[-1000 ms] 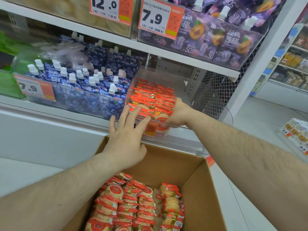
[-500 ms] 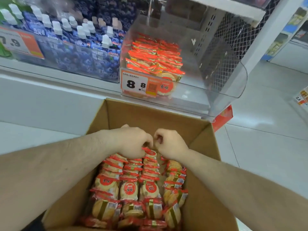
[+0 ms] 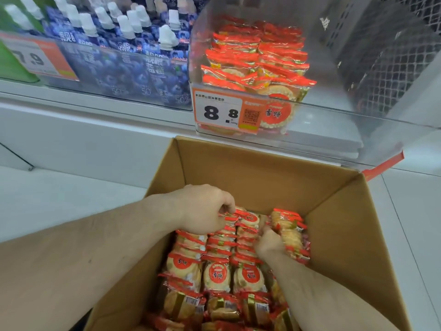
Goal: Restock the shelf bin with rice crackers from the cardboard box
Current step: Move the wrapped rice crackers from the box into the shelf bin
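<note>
An open cardboard box (image 3: 262, 168) below me holds rows of red-and-gold rice cracker packs (image 3: 218, 273). My left hand (image 3: 202, 209) is down in the box, fingers curled round the tops of packs at the far end of the rows. Further right, my right hand (image 3: 268, 240) grips a bunch of packs (image 3: 287, 225) by the box's right wall. Above the box, the clear shelf bin (image 3: 334, 130) has cracker packs (image 3: 255, 56) stacked in its left half, behind an 8.8 price tag (image 3: 222, 112).
Blue spouted drink pouches (image 3: 133, 48) fill the bin to the left, with a 7.9 tag (image 3: 33, 58). Wire mesh (image 3: 381, 68) closes the shelf's right end. White floor tiles (image 3: 59, 192) lie on both sides of the box.
Both hands came down from the shelf bin into the box. They met at the far packs, then my right hand moved right and back onto a bunch by the wall.
</note>
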The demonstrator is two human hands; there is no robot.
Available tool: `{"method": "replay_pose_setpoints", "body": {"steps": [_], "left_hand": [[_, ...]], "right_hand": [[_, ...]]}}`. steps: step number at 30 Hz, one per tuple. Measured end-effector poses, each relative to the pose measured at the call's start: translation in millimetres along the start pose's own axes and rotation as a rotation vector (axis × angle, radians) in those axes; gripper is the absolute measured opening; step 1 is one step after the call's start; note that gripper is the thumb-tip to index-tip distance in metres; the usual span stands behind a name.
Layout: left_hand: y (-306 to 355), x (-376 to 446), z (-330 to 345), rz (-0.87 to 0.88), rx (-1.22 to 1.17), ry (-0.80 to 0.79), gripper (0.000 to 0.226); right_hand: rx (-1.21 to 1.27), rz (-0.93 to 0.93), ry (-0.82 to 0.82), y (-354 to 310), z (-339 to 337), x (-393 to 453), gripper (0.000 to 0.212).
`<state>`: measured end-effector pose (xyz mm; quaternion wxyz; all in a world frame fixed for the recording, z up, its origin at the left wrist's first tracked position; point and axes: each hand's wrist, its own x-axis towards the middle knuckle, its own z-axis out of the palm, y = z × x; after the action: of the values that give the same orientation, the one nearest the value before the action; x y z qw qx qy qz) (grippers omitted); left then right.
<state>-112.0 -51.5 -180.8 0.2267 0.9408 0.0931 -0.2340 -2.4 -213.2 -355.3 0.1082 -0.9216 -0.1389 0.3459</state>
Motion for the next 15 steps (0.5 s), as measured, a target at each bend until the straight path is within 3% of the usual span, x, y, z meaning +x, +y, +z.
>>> {"method": "replay_pose_setpoints", "body": {"steps": [5, 9, 12, 15], "left_hand": [[-1, 4, -1, -0.059, -0.136, -0.025, 0.035], [-1, 3, 2, -0.248, -0.520, -0.024, 0.038], [1, -1, 4, -0.444, -0.825, -0.045, 0.057], [3, -1, 4, -0.560, -1.181, 0.010, 0.065]], "right_hand": [[-0.070, -0.015, 0.050, 5, -9, -3, 0.023], [-0.085, -0.090, 0.076, -10, -44, -17, 0.011], [0.132, -0.259, 0.196, -23, -67, -49, 0.013], [0.348, -0.522, 0.210, -40, -77, -91, 0.019]]}}
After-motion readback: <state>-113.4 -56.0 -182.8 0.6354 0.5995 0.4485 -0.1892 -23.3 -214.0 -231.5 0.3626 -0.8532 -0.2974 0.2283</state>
